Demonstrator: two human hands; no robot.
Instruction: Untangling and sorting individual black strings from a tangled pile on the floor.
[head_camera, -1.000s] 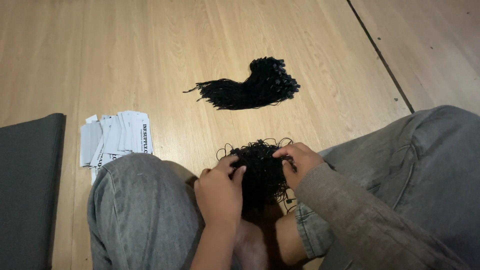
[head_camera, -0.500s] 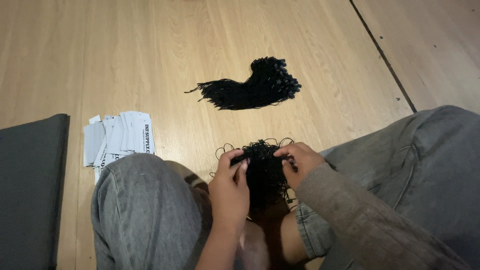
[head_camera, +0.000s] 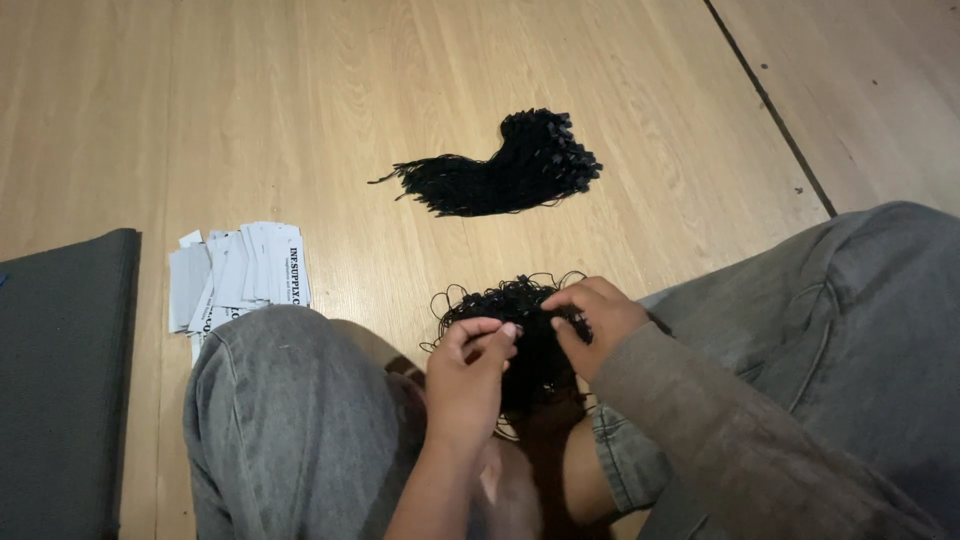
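Warm, even indoor light falls on the wooden floor (head_camera: 350, 100), with no glare. Soft shadow gathers between the jeans-clad legs (head_camera: 290, 420). The black cord bundle (head_camera: 500, 170) looks crisp; detail softens slightly toward the lower edge.

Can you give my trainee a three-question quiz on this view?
1. True or false: both hands touch the tangled black bundle of looped strings in the lap.
2. What lies beside the grey-trousered left knee? A) white paper tags B) scissors
3. Where is the second black string bundle?

Key:
1. True; left hand and right hand pinch it.
2. A, white paper tags.
3. Second black string bundle lies untouched on the light wooden floor.
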